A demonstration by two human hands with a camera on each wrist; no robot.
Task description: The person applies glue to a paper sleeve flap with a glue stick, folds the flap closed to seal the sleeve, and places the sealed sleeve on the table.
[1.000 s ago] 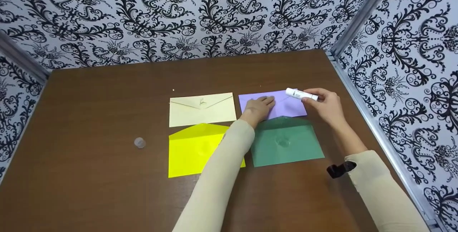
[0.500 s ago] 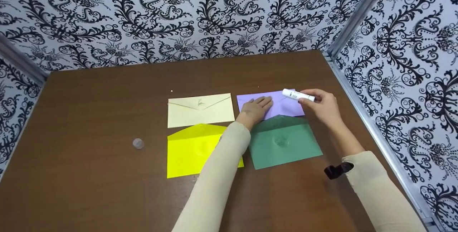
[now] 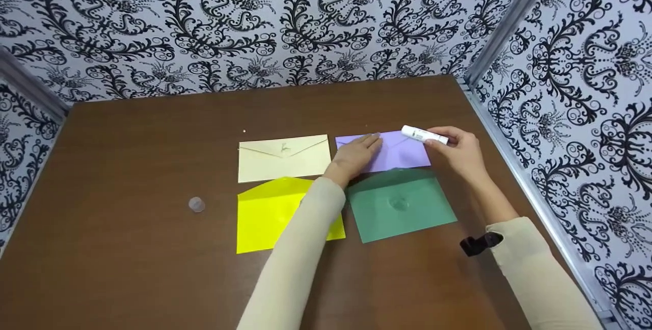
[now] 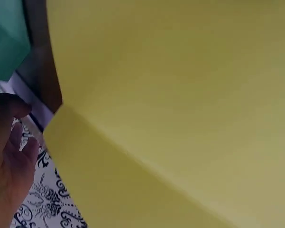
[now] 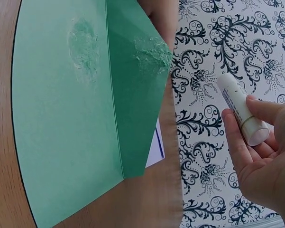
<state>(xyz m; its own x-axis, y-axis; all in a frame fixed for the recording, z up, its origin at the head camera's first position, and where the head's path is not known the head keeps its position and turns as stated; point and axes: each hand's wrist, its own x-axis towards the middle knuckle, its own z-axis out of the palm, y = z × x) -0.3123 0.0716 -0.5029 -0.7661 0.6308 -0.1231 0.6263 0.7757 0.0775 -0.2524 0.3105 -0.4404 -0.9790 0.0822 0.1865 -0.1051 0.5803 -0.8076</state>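
Observation:
My left hand (image 3: 354, 157) lies with extended fingers on the left part of a closed purple envelope (image 3: 402, 154). Between thumb and fingers, my right hand (image 3: 463, 154) holds a white glue stick (image 3: 424, 135) over that envelope's right end. The label and round base of the glue stick (image 5: 244, 109) show in the right wrist view. Just below the purple envelope is a green envelope (image 3: 402, 208) with its flap up. Glue smears (image 5: 85, 50) mark its body and flap. In the left wrist view a yellow envelope fills most of the picture, beside my left hand (image 4: 12, 166).
A cream envelope (image 3: 285, 164) with its flap down lies left of the purple one. Below it is the yellow envelope (image 3: 265, 223), flap up, partly under my left sleeve. A small translucent cap (image 3: 196, 204) stands farther left on the brown table (image 3: 127, 167). Patterned walls (image 3: 229, 24) border the table.
My left hand has slid left over the purple envelope. The green envelope has turned slightly. My right hand, with the glue stick, has hardly moved.

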